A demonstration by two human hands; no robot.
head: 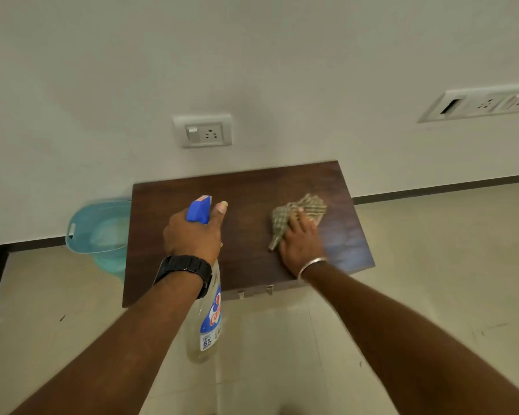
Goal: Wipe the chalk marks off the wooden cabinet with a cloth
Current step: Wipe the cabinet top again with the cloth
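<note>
**Cloth pressed to the cabinet top**

The right grip (300,244) lies with fingers flat on the checked cloth (309,205), pressing it onto the wooden cabinet (246,265) toward the back right corner. The left grip (192,235) is curled round a spray bottle (206,324) at its neck, thumb up. A blue tub (96,232) stands beside the cabinet's left edge.

View: single head-worn camera, wide-angle.
Position: above and in front of the wooden cabinet (246,235), on the person's side.
Facing: forward and down, toward the wall (252,70) behind the cabinet.
Nearness: close; left hand (192,235) and right hand (300,244) reach over the cabinet top.
Framing: cabinet top at centre, floor (432,265) below.
</note>
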